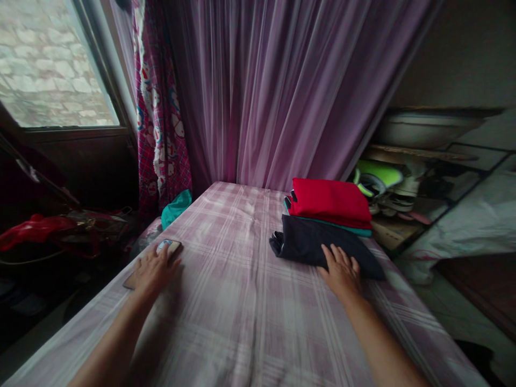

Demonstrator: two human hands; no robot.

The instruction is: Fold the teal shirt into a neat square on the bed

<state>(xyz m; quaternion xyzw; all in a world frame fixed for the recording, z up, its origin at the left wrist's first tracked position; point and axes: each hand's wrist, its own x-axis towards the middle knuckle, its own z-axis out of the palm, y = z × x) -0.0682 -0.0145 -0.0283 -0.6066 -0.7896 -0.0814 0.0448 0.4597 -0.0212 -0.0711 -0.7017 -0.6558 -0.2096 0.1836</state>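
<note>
My right hand [342, 270] lies flat, fingers stretched out, on the near edge of a folded dark navy garment [318, 243] on the plaid-covered table [242, 301]. Just behind it sits a stack with a folded red garment [328, 200] on top of a teal one [355, 231]. My left hand [153, 269] rests palm down, fingers apart, on a phone [171, 246] lying at the table's left edge. Most of the phone is hidden under the hand.
A purple curtain [282, 91] hangs behind the table, with a patterned red curtain [159, 123] and a window [48, 64] to the left. A teal cloth [176, 207] sits off the far left corner. Cluttered shelves [403, 183] stand on the right.
</note>
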